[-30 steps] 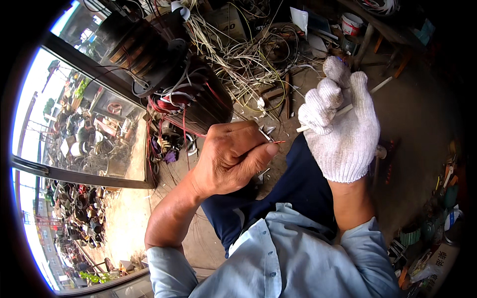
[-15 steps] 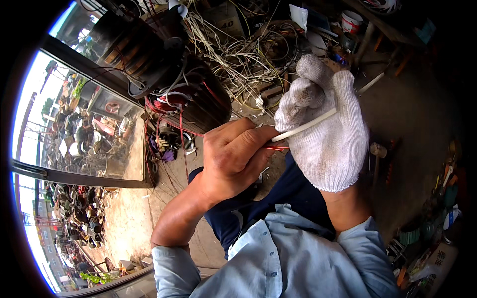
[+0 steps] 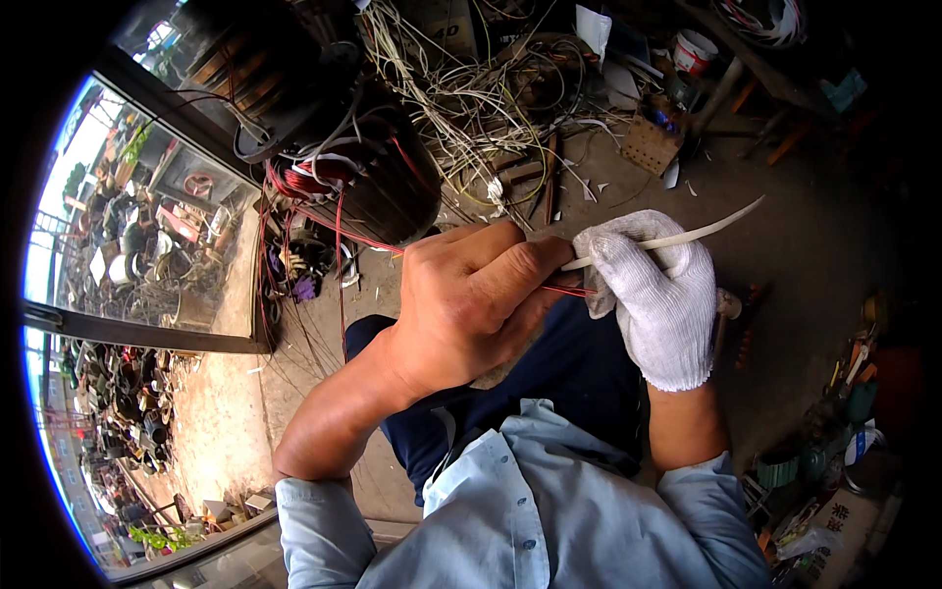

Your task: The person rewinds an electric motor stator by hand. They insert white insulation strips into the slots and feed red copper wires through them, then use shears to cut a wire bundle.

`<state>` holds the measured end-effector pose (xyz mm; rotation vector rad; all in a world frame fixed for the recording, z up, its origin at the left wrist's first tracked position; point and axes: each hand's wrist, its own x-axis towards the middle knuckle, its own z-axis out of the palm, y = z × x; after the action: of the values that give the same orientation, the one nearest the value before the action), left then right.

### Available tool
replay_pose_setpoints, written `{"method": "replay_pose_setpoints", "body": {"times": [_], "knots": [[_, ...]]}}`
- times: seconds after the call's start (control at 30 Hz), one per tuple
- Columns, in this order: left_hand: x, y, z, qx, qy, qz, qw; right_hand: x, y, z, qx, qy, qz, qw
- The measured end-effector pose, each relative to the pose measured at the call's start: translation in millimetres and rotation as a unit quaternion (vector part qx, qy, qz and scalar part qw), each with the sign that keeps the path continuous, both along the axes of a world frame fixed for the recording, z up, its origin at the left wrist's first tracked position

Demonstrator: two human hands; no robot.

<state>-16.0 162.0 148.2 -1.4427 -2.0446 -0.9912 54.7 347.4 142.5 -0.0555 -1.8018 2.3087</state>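
Note:
My bare left hand [image 3: 469,299] is closed in front of my lap, gripping a thin white flexible tube [image 3: 708,232] and some thin red wires [image 3: 567,290]. The wires' ends stick out past its thumb and fingers. Close beside it, my right hand [image 3: 659,304], in a white knitted glove, is closed with thumb and fingers pinching the same tube. The tube's tapered free end curves out beyond the glove to the right. Red wire [image 3: 365,238] runs from my left hand back toward a dark drum [image 3: 392,182] wound about with red wire.
A tangle of pale cables [image 3: 461,108] lies on the floor ahead. A red-and-white bucket [image 3: 694,52] and a brown perforated block [image 3: 651,144] are at the far right. A hammer [image 3: 726,304] shows beside my right wrist. A window frame [image 3: 147,334] stands on the left.
My gloved right hand has gone from raised, loosely spread fingers to a pinch around the white tube, lower and nearer my left hand. My left hand keeps its hold.

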Motion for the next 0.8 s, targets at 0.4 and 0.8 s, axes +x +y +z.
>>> {"method": "replay_pose_setpoints", "body": {"times": [0.4,0.8], "knots": [[-3,2,7,0.036,-0.113,-0.046,0.992,0,-5,-14,-0.032,0.086,-0.015,0.996],[-8,1,11,0.034,-0.12,-0.058,0.99,11,-1,-7,-0.127,0.13,0.006,0.983]]}}
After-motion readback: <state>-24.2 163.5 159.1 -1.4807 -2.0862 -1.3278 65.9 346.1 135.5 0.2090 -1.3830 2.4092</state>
